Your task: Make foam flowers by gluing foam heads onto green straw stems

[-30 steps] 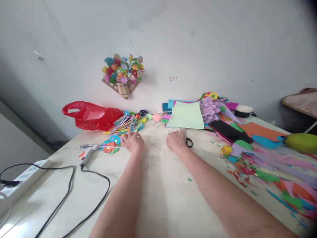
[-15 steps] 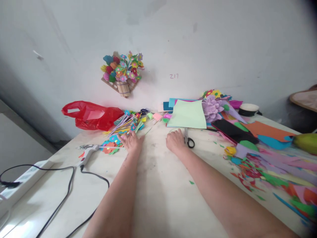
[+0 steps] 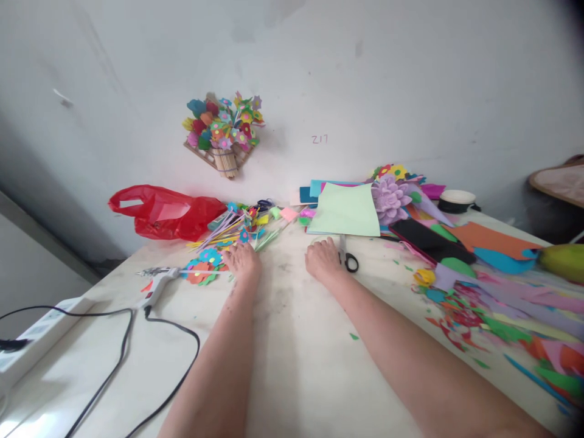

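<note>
My left hand (image 3: 243,260) rests on the table at the edge of a pile of foam flower cutouts (image 3: 203,267), its fingers apart and a little bent. Just beyond it lie thin green sticks (image 3: 268,239) and a bundle of purple and yellow sticks (image 3: 214,232) with small flowers. My right hand (image 3: 323,260) lies on the table with its fingers curled under, so the fingertips are hidden. Black-handled scissors (image 3: 351,263) lie right beside it, blades pointing under a pale green foam sheet (image 3: 347,210).
A glue gun (image 3: 159,285) with a black cord and a power strip (image 3: 43,331) are at left. Behind lies a red plastic bag (image 3: 168,213). At right are a black phone (image 3: 426,241), a purple flower (image 3: 390,199), tape roll (image 3: 457,199) and foam scraps (image 3: 460,310). A flower basket (image 3: 225,137) hangs on the wall.
My left hand's fingers have drawn closer together, and its thumb no longer sticks out to the right. The right hand has stayed in place. The view has shifted slightly.
</note>
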A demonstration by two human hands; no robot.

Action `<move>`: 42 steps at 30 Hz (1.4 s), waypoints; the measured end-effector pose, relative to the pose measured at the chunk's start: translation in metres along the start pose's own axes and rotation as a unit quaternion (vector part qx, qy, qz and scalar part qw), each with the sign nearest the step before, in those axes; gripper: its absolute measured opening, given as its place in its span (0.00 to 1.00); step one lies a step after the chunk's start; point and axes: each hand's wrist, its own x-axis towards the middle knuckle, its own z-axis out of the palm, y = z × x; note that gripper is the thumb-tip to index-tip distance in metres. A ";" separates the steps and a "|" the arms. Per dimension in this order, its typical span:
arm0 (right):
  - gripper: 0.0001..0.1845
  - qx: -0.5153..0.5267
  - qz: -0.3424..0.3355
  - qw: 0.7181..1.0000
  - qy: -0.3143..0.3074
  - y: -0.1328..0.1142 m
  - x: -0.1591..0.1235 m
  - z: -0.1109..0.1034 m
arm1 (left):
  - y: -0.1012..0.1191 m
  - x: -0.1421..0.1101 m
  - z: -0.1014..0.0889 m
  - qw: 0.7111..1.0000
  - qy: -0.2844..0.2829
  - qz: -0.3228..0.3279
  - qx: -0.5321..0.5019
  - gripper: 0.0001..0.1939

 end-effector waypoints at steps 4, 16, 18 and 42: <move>0.18 0.001 0.000 1.000 -0.006 -0.001 0.000 -0.001 | 0.002 0.001 0.005 0.996 0.037 -0.001 0.086 0.21; 0.18 0.001 0.000 1.000 0.000 0.000 0.001 0.002 | -0.001 0.002 -0.006 0.999 -0.003 -0.047 0.004 0.18; 0.18 0.000 0.001 1.000 -0.007 0.000 0.001 0.002 | -0.001 0.001 -0.008 0.999 -0.017 -0.043 -0.003 0.17; 0.19 0.012 0.004 1.000 0.001 0.002 0.002 0.004 | -0.002 0.002 -0.011 0.997 -0.054 0.002 0.055 0.19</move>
